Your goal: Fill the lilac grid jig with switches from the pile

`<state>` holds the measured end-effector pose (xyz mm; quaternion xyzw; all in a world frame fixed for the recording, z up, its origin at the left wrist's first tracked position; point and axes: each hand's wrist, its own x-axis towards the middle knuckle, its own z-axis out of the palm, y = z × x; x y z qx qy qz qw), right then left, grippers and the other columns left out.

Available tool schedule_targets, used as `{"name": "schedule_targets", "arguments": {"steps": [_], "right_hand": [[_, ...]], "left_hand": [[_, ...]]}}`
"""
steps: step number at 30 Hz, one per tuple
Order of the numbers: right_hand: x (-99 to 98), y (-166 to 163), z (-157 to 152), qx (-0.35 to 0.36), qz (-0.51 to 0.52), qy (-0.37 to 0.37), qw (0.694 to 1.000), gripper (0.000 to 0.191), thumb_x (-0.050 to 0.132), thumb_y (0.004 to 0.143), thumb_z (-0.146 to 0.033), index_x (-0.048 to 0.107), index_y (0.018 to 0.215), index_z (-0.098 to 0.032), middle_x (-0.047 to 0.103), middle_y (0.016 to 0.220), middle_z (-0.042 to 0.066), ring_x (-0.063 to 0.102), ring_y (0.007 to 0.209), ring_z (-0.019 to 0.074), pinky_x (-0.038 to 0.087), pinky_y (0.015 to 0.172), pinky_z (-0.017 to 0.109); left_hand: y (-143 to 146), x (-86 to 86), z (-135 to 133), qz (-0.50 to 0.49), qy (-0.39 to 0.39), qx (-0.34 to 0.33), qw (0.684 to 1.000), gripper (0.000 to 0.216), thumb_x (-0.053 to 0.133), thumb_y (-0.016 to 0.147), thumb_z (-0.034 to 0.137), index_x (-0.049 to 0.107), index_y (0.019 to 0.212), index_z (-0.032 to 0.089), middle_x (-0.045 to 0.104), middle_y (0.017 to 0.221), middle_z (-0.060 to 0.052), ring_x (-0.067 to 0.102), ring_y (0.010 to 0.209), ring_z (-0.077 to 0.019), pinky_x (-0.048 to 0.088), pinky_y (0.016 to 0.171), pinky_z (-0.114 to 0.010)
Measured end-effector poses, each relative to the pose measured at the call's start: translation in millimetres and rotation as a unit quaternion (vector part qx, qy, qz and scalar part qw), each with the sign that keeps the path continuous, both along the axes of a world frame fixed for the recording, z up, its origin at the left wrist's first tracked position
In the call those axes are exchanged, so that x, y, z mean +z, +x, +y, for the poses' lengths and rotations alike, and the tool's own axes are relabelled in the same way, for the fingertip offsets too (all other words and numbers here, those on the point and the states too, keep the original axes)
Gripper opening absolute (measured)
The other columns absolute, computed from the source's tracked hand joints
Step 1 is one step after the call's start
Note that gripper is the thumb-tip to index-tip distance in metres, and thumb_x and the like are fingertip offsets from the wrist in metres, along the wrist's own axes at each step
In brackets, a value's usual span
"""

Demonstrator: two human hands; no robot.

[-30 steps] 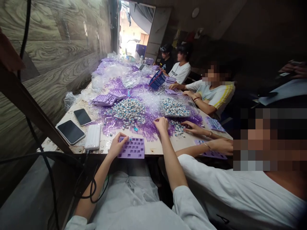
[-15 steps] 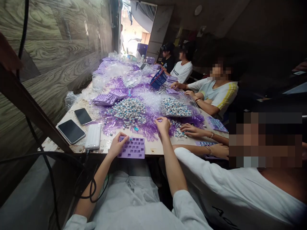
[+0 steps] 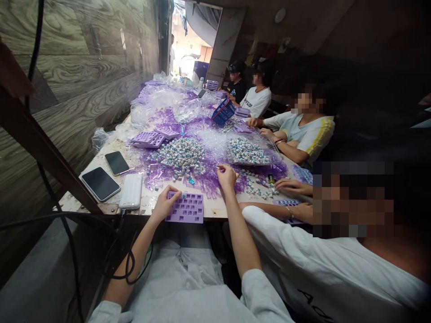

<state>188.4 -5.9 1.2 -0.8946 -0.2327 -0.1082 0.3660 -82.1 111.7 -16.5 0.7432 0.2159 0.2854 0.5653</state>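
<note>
My left hand (image 3: 165, 202) is closed on the left edge of a purple plate (image 3: 188, 210) with rows of square slots, its thumb on top near the upper left corner. A small blue-grey piece (image 3: 183, 196) sits in a top-row slot beside the thumb. The plate lies at the table's near edge. Above the clear purple strips (image 3: 206, 186), my right hand (image 3: 226, 177) has its fingers pinched together. A tiny pale bit shows at the fingertips, too small to name. Just to the left is a heap of small white-and-blue pieces (image 3: 182, 154).
Two phones (image 3: 101, 184) and a white power bank (image 3: 131, 192) with a cable lie at left. Purple plates (image 3: 148, 139) are stacked behind them. A bag of pieces (image 3: 249, 151) and a blue basket (image 3: 222, 112) stand farther back. A co-worker's hand (image 3: 292, 186) is at right.
My right hand has shifted slightly, and a pale bit now shows at its fingertips. The co-worker's hand at right has drawn back rightward, beside a small dark-and-yellow item. My left hand stays put.
</note>
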Motion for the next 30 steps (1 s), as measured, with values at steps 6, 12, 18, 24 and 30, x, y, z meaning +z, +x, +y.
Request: {"name": "schedule_targets", "arguments": {"steps": [6, 12, 18, 24, 30], "right_hand": [[2.6, -6.7, -0.1, 0.057, 0.029, 0.064, 0.996, 0.029, 0.058, 0.082, -0.023, 0.077, 0.103, -0.016, 0.076, 0.091, 0.009, 0.065, 0.081, 0.0216, 0.045, 0.084, 0.033], [-11.9, -70.0, -16.7, 0.277, 0.020, 0.118, 0.953, 0.028, 0.055, 0.087, -0.024, 0.077, 0.104, -0.021, 0.075, 0.098, 0.006, 0.066, 0.082, 0.0192, 0.051, 0.078, 0.030], [-26.5, -108.8, -42.2, 0.287, -0.126, 0.069, 0.947, 0.032, 0.051, 0.093, -0.015, 0.075, 0.112, -0.024, 0.074, 0.103, 0.007, 0.067, 0.098, 0.0235, 0.053, 0.087, 0.037], [-21.9, -120.3, -51.9, 0.314, -0.239, 0.020, 0.918, 0.034, 0.050, 0.095, -0.013, 0.070, 0.121, -0.023, 0.073, 0.107, 0.007, 0.066, 0.096, 0.0234, 0.054, 0.086, 0.038], [-33.9, -147.2, -57.8, 0.299, -0.288, -0.021, 0.910, 0.046, 0.045, 0.095, -0.010, 0.056, 0.140, -0.016, 0.067, 0.123, 0.014, 0.061, 0.111, 0.0286, 0.051, 0.092, 0.045]], "left_hand": [[0.3, -1.0, 0.4, -0.003, 0.001, 0.001, 1.000, 0.031, 0.060, 0.087, 0.053, 0.060, 0.083, 0.022, 0.066, 0.083, -0.002, 0.059, 0.082, -0.0194, 0.046, 0.081, -0.034], [-0.9, 0.9, -1.1, -0.002, -0.002, 0.006, 1.000, 0.031, 0.060, 0.087, 0.052, 0.060, 0.084, 0.021, 0.066, 0.083, -0.002, 0.058, 0.081, -0.0187, 0.045, 0.080, -0.032], [-0.2, -1.8, -0.9, 0.007, -0.018, -0.004, 1.000, 0.031, 0.063, 0.085, 0.052, 0.059, 0.082, 0.021, 0.061, 0.073, 0.002, 0.054, 0.068, -0.0150, 0.042, 0.069, -0.027], [0.6, -0.7, -1.2, -0.010, -0.004, 0.013, 1.000, 0.030, 0.061, 0.086, 0.051, 0.060, 0.083, 0.021, 0.064, 0.080, -0.001, 0.057, 0.076, -0.0171, 0.044, 0.077, -0.030], [0.1, -0.7, -2.2, -0.007, -0.006, 0.019, 1.000, 0.030, 0.062, 0.086, 0.051, 0.059, 0.082, 0.022, 0.064, 0.077, 0.000, 0.057, 0.074, -0.0167, 0.045, 0.074, -0.029]]}}
